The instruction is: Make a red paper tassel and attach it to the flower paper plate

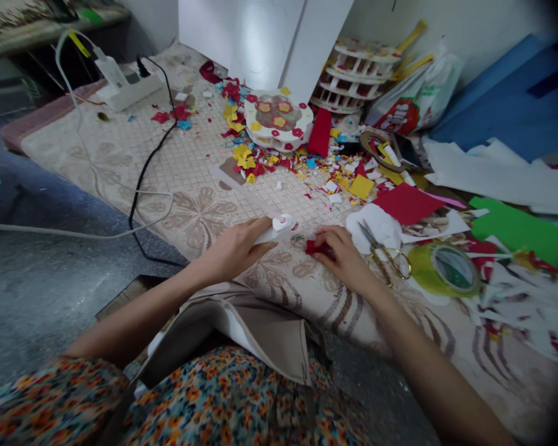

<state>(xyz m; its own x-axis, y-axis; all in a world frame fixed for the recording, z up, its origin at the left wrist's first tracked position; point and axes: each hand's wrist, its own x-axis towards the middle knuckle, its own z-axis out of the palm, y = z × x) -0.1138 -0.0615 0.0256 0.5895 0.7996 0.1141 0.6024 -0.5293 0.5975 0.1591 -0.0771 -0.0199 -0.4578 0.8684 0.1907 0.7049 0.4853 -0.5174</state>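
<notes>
Floral-print clothing (pixel 246 396) is nearest the camera, well on the near side of the flower-topped box (pixel 279 121), with beige cloth (pixel 265 328) bunched between it and the counter (pixel 199 210). Box is my landmark below.

Left hand (pixel 235 248): near side of box, fingers clamped on a small white gadget (pixel 267 234). Round end points inward, clear of the fingertips, so that end is free. Exact type: can't tell.

Right hand (pixel 341 254): near side and a bit right of box, fingers pinched on a small red piece (pixel 313 246). Fingertip grip looks chosen because the piece is small; one end pokes out toward the gadget. Gap between the two, no contact.

Scissors (pixel 376 244): right and near side of box, partly on white paper (pixel 376 224), handles toward the person, likely for quick pickup by the right hand. Tape roll (pixel 441 269) just beyond them, farther right of box, laid flat, probably so it won't roll.

Yellow paper flowers (pixel 244 156) sit beside box, left and near side, loosely grouped, probably for easy picking. Power strip (pixel 132 90) well left of box, which keeps plugs off the hand area.
</notes>
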